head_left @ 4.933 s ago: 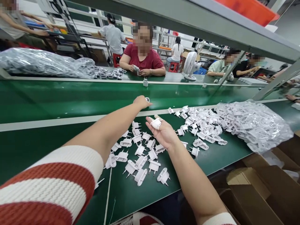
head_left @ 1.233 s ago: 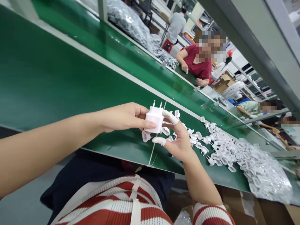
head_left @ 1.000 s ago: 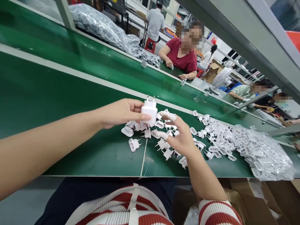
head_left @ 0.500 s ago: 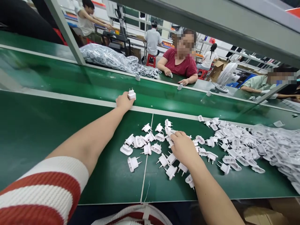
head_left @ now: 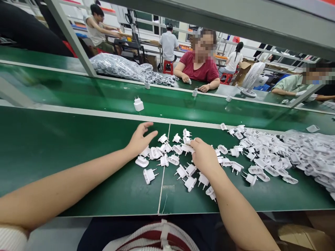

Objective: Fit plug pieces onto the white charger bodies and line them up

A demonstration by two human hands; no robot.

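Note:
My left hand [head_left: 140, 139] hovers open over the green bench [head_left: 65, 153], fingers spread, holding nothing. A white charger [head_left: 138, 104] with two pins up stands alone on the green conveyor belt [head_left: 78, 96] beyond it. My right hand [head_left: 204, 157] rests knuckles-up on a scatter of white plug pieces [head_left: 170, 157], fingers curled down into them; what it grips is hidden.
A large heap of white plug pieces in clear plastic [head_left: 300, 153] lies at the right. Across the belt a person in a red shirt [head_left: 199, 66] works beside another plastic-wrapped heap [head_left: 117, 66]. A white fan [head_left: 250, 78] stands further right. A grey shelf beam [head_left: 235, 21] runs overhead.
My left hand carried the assembled charger out to the conveyor, let it go and drew back open. My right hand dropped onto the loose plug pieces.

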